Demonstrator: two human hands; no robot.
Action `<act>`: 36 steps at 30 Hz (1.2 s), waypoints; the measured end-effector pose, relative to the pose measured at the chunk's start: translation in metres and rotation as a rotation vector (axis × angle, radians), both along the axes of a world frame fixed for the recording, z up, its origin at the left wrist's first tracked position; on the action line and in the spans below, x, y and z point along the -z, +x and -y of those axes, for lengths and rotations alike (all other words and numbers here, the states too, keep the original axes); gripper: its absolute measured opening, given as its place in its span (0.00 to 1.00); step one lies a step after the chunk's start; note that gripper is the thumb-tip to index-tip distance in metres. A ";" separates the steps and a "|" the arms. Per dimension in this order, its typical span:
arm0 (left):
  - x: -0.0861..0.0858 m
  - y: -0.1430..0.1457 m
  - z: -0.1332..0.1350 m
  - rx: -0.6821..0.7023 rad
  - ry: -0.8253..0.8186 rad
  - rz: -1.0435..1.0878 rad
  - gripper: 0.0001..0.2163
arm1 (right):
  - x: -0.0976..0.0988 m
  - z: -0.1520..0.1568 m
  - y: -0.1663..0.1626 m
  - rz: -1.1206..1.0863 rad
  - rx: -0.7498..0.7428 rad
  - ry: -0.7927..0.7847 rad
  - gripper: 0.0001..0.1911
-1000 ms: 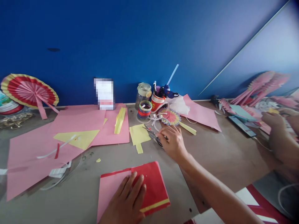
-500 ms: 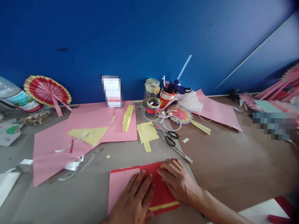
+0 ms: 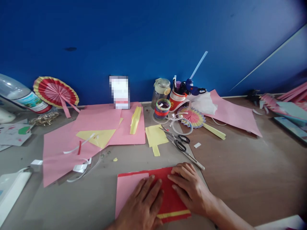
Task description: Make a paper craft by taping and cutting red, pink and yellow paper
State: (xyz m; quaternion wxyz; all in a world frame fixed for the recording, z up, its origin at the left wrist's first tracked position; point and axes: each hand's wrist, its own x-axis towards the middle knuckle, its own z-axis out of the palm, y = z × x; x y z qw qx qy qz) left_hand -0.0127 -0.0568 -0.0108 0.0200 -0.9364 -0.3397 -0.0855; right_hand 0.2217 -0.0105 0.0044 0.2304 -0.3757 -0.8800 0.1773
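A red paper sheet (image 3: 165, 198) lies on the table close to me, with a yellow strip along its near edge. Pink paper (image 3: 127, 191) covers its left part. My left hand (image 3: 146, 201) rests flat across the pink and red papers, fingers stretched out and pointing away from me. On the right side of the red sheet, my right hand (image 3: 189, 188) presses down with its fingers extended, its fingertips turned to the left. Beyond the hands are scissors (image 3: 181, 143), a white-handled cutter (image 3: 194, 159) and a yellow paper piece (image 3: 156, 135).
Pink sheets (image 3: 59, 153) spread on the left under yellow and white scraps. Along the blue wall stand a pleated paper fan (image 3: 56, 92), a bottle (image 3: 26, 97), a lidded jar (image 3: 160, 91), a small tub (image 3: 162, 109) and a red cup (image 3: 177, 99) of tools. A phone (image 3: 291, 129) lies far right.
The view has turned a little to the left, so everything sits further right in the picture. Both hands stay flat on the red paper in nearly the same pose.
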 end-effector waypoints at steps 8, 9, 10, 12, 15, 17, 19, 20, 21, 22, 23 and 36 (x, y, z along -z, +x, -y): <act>-0.001 0.001 -0.002 0.005 0.051 0.020 0.24 | 0.003 -0.006 0.009 -0.085 0.181 0.055 0.10; -0.001 0.001 -0.003 0.005 0.068 0.025 0.24 | 0.002 -0.007 0.013 -0.130 0.243 0.080 0.09; 0.000 0.001 -0.004 0.007 0.083 0.030 0.24 | 0.001 -0.008 0.017 -0.183 0.303 0.104 0.09; 0.001 0.000 -0.006 0.020 0.107 0.047 0.24 | -0.001 -0.010 0.024 -0.290 0.400 0.123 0.09; 0.000 0.000 -0.008 0.037 0.111 0.062 0.23 | -0.004 -0.011 0.029 -0.379 0.427 0.101 0.10; -0.001 0.001 -0.008 0.031 0.106 0.058 0.22 | -0.005 -0.010 0.027 -0.359 0.336 0.095 0.11; -0.001 0.000 -0.007 0.026 0.100 0.046 0.21 | -0.005 -0.011 0.023 -0.273 0.217 0.082 0.13; -0.001 0.000 -0.007 0.027 0.095 0.038 0.22 | -0.004 -0.011 0.021 -0.215 0.172 0.069 0.14; -0.001 0.000 -0.006 0.031 0.089 0.032 0.23 | -0.004 -0.011 0.018 -0.153 0.143 0.054 0.13; 0.000 0.000 -0.005 0.036 0.082 0.029 0.24 | -0.003 -0.011 0.015 -0.095 0.129 0.041 0.13; 0.001 0.000 -0.005 0.041 0.074 0.028 0.25 | -0.002 -0.012 0.013 -0.050 0.125 0.034 0.13; 0.013 -0.007 0.000 0.035 -0.057 0.083 0.26 | 0.007 -0.011 0.011 0.023 0.136 -0.001 0.12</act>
